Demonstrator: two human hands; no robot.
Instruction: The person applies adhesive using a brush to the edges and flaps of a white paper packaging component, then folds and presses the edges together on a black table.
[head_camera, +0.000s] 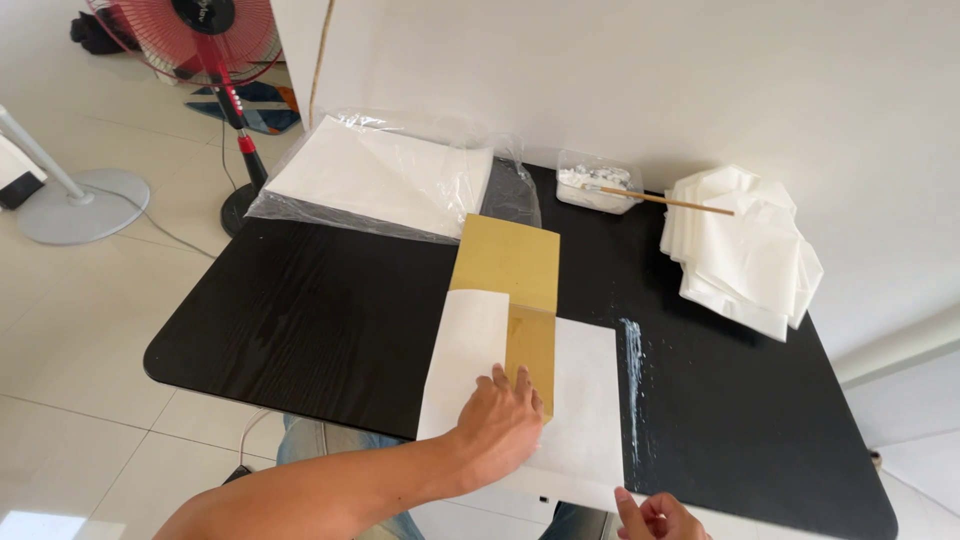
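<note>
Our left hand (503, 418) presses flat, fingers spread, on white paper (470, 350) over the gold box (508, 262); our right hand (655, 518), cut off at the bottom edge, is unclear; a glue tub (597, 186) sits above.

Matt white paper sheet (580, 400) wraps a smooth gold cardboard box (507, 265) on a black wood-grain table (300, 310); upper left, glossy clear plastic bag (385, 175) covers more paper.
</note>
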